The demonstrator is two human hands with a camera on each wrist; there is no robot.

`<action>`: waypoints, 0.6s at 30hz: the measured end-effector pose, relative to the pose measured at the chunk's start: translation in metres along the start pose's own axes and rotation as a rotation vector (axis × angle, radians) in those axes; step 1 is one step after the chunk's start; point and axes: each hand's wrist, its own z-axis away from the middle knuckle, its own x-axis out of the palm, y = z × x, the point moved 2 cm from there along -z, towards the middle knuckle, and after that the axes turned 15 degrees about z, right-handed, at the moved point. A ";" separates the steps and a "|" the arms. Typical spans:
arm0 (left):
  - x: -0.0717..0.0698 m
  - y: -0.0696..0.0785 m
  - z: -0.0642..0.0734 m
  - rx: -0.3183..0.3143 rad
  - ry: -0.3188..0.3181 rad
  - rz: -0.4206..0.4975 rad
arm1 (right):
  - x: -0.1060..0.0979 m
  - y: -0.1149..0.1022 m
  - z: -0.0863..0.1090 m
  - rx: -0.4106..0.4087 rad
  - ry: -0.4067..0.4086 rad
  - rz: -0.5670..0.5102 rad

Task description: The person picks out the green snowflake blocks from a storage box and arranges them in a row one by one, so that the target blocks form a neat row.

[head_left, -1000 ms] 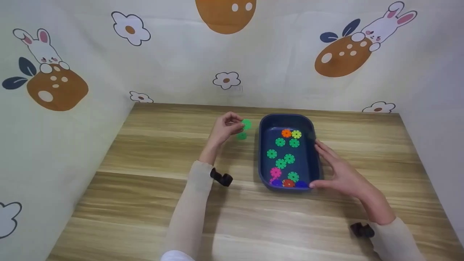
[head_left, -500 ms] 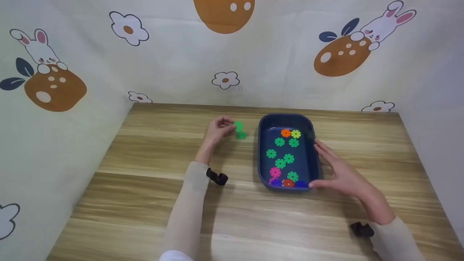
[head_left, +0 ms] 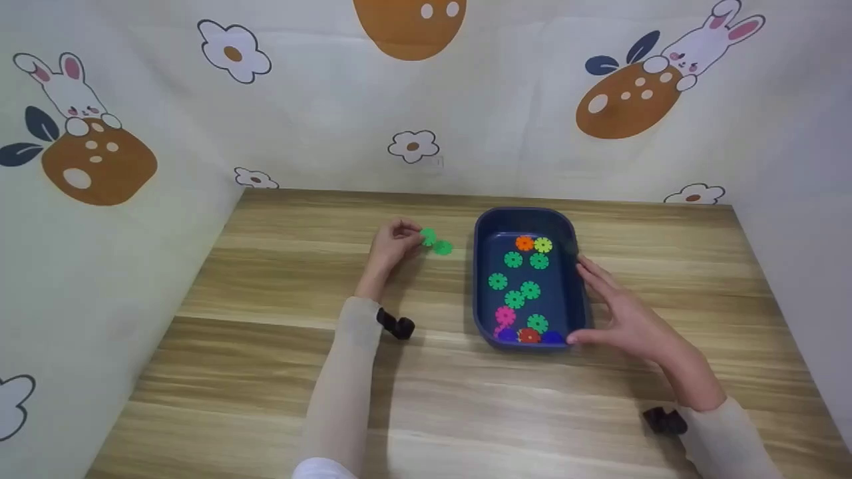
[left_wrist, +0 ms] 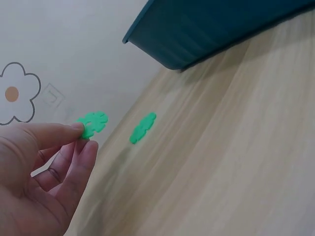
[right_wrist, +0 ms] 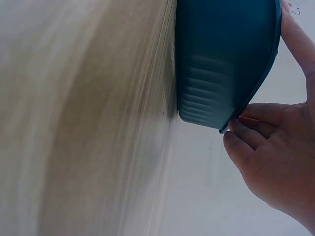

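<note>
In the head view, my left hand (head_left: 390, 251) pinches a green notched plastic disc (head_left: 428, 237) between thumb and fingers. The left wrist view has this disc (left_wrist: 93, 124) held at its edge, the other fingers loosely bent below. Just right of it, a second green notched disc (head_left: 442, 248) lies on the wooden table. My right hand (head_left: 629, 322) rests against the right side of a dark blue tub (head_left: 478, 286), thumb at the near corner and fingers spread along the rim. From the right wrist, the fingertips (right_wrist: 236, 127) show right at the tub's rim.
Inside the tub lie several notched discs, among them an orange one (head_left: 524, 243), a yellow one (head_left: 543, 245), a pink one (head_left: 505, 315) and green ones (head_left: 498, 281). Patterned cloth (head_left: 319, 120) walls the table (head_left: 253, 279) at the back and sides.
My left hand has moved left and slightly down with its green disc, from above the disc on the table to its left side. The right hand and the tub stay put.
</note>
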 end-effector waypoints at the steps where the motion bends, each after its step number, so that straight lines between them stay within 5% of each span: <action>1: -0.001 -0.001 0.000 -0.002 0.005 -0.004 | 0.000 0.000 0.000 -0.001 0.000 -0.001; 8: -0.002 -0.004 -0.001 -0.021 0.027 -0.046 | -0.001 0.000 0.000 -0.013 0.005 -0.006; 18: -0.001 -0.004 -0.001 0.018 0.062 -0.227 | -0.001 -0.001 0.000 0.000 -0.002 0.000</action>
